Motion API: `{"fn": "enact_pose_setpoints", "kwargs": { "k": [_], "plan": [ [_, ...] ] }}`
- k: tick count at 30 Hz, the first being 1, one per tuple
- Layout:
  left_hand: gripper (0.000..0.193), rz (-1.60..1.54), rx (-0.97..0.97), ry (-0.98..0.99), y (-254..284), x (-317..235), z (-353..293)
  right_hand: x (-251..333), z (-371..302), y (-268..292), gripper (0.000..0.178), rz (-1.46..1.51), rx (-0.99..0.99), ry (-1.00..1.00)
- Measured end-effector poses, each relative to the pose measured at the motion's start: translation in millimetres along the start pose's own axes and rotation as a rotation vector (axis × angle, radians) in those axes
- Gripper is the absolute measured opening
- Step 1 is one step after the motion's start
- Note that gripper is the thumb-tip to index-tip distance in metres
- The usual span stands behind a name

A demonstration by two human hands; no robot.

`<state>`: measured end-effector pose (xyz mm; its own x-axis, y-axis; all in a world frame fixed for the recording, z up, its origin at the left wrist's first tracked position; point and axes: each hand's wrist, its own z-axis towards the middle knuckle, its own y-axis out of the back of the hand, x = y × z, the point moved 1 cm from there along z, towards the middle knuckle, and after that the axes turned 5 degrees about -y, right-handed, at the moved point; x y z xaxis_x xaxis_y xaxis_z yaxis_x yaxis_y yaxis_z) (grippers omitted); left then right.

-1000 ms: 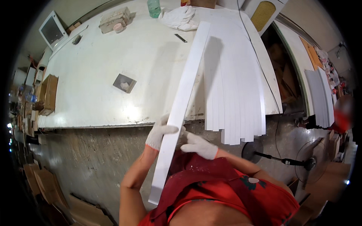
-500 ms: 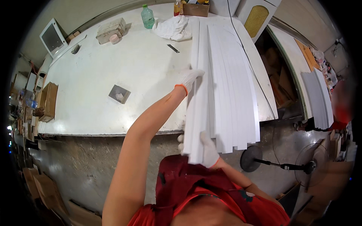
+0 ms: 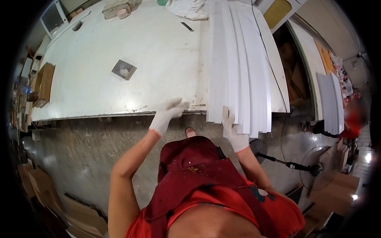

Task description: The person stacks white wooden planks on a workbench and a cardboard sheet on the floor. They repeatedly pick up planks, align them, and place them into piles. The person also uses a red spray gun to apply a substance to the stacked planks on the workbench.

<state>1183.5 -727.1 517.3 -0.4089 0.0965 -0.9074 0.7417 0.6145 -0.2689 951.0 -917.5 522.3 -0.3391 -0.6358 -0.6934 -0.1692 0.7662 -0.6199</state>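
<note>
Long white strips (image 3: 254, 87) lie side by side, overlapping in places, on the right part of the white table (image 3: 91, 83). Their near ends stick out past its front edge at uneven lengths. My right hand (image 3: 236, 133), in a white knit glove, is at these near ends, its visible fingers stretched out against the strips. Part of that hand's grip side is hidden. My left hand (image 3: 164, 117), gloved the same way with an orange cuff, hovers by the table's front edge, left of the strips. Its fingers are apart, slightly blurred, and hold nothing.
A small grey square piece (image 3: 124, 70) and a dark flat bar (image 3: 187, 26) lie on the table. A white cloth (image 3: 188, 8) is at the back. A black cord (image 3: 264, 47) crosses the strips. At right stands a fan (image 3: 315, 169); another person (image 3: 353, 119) is beyond.
The strips that both hands held now lie with the others on the table. My left hand has let go and drawn back toward the front edge; my right hand has shifted right. The view has tilted down.
</note>
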Motion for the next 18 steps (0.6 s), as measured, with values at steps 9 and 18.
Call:
{"fn": "enact_pose_setpoints", "kwargs": {
  "k": [9,18],
  "plan": [
    [0.052,-0.399,-0.477,0.172,66.9,117.8,-161.6,-55.0,-48.7,27.7,0.071,-0.404,0.030,-0.333],
    [0.041,-0.780,-0.672,-0.047,69.2,140.0,-204.4,-98.3,37.7,75.9,0.068,-0.678,-0.063,-0.675]
  ]
}}
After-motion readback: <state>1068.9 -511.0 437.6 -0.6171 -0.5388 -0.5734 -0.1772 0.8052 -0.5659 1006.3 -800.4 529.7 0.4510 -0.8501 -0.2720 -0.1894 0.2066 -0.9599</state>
